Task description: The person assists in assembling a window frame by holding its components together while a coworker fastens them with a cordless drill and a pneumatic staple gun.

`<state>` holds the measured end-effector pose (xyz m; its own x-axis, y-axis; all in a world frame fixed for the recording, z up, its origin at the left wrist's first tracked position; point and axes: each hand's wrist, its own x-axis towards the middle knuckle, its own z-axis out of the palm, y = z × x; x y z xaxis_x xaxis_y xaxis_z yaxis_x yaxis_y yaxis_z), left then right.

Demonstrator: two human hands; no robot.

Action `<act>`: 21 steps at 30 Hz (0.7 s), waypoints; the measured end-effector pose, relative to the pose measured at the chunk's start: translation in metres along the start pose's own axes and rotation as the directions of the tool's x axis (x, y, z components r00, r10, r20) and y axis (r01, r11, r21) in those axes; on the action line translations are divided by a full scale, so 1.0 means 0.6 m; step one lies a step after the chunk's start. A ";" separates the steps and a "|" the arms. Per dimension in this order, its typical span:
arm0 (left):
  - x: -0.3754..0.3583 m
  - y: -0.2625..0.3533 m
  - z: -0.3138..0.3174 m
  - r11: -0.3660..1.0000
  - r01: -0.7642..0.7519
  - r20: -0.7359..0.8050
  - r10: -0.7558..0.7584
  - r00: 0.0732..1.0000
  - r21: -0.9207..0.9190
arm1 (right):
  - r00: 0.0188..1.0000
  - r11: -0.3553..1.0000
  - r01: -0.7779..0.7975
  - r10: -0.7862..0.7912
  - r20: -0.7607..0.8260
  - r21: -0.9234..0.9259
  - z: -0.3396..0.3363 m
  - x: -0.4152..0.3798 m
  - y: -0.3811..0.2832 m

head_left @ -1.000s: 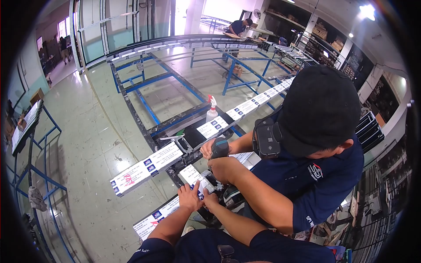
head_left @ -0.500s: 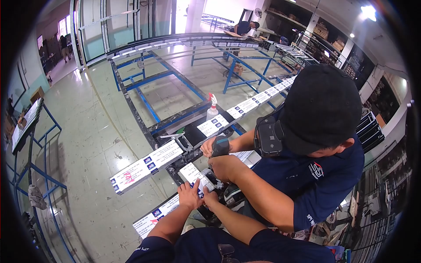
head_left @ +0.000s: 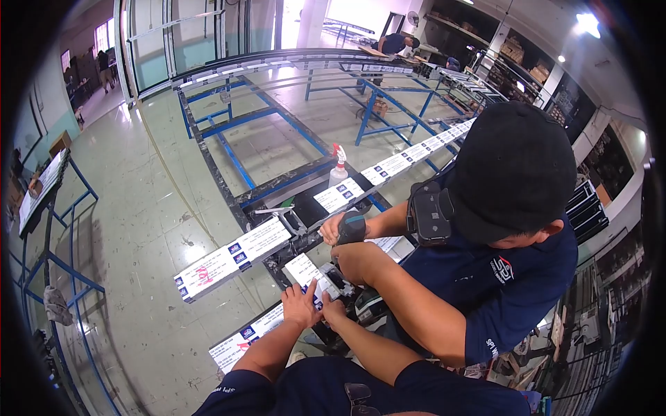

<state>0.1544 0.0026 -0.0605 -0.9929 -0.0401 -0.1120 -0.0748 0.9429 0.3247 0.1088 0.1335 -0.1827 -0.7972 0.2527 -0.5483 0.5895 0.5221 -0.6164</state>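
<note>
A short profile piece [head_left: 303, 270] with white printed film lies across the black bench frame. My left hand [head_left: 300, 305] presses on its near end with the fingers spread. Close beside it, my right hand [head_left: 334, 312] has its fingertips against the same end; whether they grip it is hard to tell. A co-worker in a black cap [head_left: 510, 173] leans in from the right, one hand around a dark power tool [head_left: 350, 229] above the joint. Long film-covered profiles [head_left: 236, 260] lie to the left and beyond.
A spray bottle [head_left: 338, 166] stands on the frame past the tool. Blue-legged metal racks [head_left: 239, 163] extend ahead, and another table [head_left: 43, 187] stands at far left. A person [head_left: 395, 44] bends over a far bench.
The view has shifted slightly. Both my hands stay at the short piece, and the co-worker still holds the tool in nearly the same place.
</note>
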 end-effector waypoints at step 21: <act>0.001 -0.002 0.008 1.000 -0.002 -0.019 0.002 1.000 -0.021 | 1.000 0.995 0.025 -0.027 -0.015 -0.094 -0.025 -0.037 -0.032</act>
<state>0.1543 0.0031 -0.0655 -0.9946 -0.0449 -0.0935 -0.0747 0.9357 0.3447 0.1133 0.1299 -0.1504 -0.8146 0.2504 -0.5232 0.5542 0.6024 -0.5744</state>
